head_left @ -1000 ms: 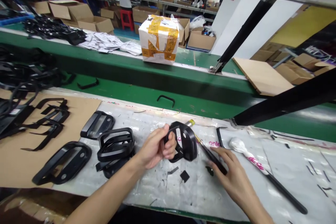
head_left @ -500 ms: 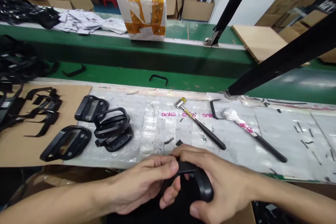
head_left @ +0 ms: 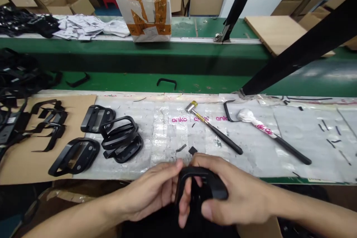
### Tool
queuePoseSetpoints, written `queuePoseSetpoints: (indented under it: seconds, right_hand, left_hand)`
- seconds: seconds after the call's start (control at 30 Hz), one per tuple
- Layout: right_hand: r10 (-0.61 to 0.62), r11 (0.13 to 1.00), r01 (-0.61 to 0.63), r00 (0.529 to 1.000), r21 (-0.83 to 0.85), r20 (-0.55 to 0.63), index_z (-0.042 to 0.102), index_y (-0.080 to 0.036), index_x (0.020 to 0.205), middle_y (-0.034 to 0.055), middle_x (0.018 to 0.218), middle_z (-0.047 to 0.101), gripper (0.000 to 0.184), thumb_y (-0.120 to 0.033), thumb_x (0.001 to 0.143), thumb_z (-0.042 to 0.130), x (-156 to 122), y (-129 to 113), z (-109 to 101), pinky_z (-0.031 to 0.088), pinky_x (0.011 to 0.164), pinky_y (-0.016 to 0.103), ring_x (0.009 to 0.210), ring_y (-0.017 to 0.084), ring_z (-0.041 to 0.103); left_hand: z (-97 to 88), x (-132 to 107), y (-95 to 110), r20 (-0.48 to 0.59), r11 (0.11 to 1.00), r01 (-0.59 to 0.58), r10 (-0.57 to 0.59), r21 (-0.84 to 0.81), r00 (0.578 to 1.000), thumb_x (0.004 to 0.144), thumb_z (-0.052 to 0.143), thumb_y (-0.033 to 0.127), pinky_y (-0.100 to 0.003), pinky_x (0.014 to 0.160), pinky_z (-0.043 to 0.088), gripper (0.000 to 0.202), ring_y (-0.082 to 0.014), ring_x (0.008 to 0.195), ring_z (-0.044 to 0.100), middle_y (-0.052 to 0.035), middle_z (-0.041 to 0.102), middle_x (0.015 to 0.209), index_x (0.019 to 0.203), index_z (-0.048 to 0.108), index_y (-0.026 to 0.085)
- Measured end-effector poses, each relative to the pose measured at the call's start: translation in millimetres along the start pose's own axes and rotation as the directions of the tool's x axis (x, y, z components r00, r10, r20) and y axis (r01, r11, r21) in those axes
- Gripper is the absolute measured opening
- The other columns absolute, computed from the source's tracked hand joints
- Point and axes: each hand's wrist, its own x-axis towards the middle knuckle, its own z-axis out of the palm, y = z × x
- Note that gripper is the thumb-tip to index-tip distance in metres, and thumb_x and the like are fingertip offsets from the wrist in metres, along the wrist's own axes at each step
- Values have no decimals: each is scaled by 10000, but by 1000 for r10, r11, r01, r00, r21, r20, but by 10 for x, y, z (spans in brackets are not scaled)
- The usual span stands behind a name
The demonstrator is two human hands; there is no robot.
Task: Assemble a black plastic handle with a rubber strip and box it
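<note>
Close to my body, a black plastic frame with rounded corners is held tilted between both hands. My right hand wraps round its right side, with the thumb low on the near face and the fingers over the top. My left hand grips the left side, its thumb at the upper corner and some fingers poking through the opening. Dark clothing behind the frame hides its lower edge. Just beyond my hands lies a small black scrap.
A yellow-tipped mallet and a hammer with a wrapped head lie on the covered bench. Several similar black frames rest at left, beside thin black strips on cardboard. A taped box stands behind; a black post slants at right.
The frame has turned so its opening shows more upright. My left thumb has shifted from the top bar to the frame's upper left corner. The view has tilted slightly.
</note>
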Motion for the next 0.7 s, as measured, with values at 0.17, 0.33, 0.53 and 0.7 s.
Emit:
queuePoseSetpoints:
  seconds: [0.17,0.33,0.53,0.7]
  right_hand:
    - [-95,992,96,995,79,-20,674,-169,971,59,971,681,352,-507,987,575,82,133,-245,447,862,327,932,225,613]
    - [-1,974,-7,999,226,35,672,-168,977,54,947,667,430,-565,1015,514,131,304,-184,480,913,367,919,223,630]
    - [-352,923,333,933,-196,-73,527,-232,1450,132,1479,558,655,-632,952,671,-63,291,-90,398,1192,481,1385,322,526]
    - [-352,791,330,934,-514,59,645,-171,1144,150,1145,658,480,-564,885,741,-233,739,267,545,1049,488,1090,324,629]
  left_hand:
    - [-249,-25,5,168,356,-578,729,734,663,966,707,507,-436,1143,438,604,-308,1330,587,-137,640,1395,1504,535,294]
    - [-160,-32,157,754,-311,-692,365,652,546,977,682,294,-437,1060,504,204,-300,1021,714,-118,779,954,1143,756,202]
    - [20,-54,-32,496,206,-584,354,786,793,1017,556,285,-336,757,478,141,-202,737,555,-63,631,790,913,602,203]
    - [-54,-195,-604,-57,710,-209,332,672,942,983,577,636,-288,712,397,448,-170,758,479,-20,533,799,863,558,205]
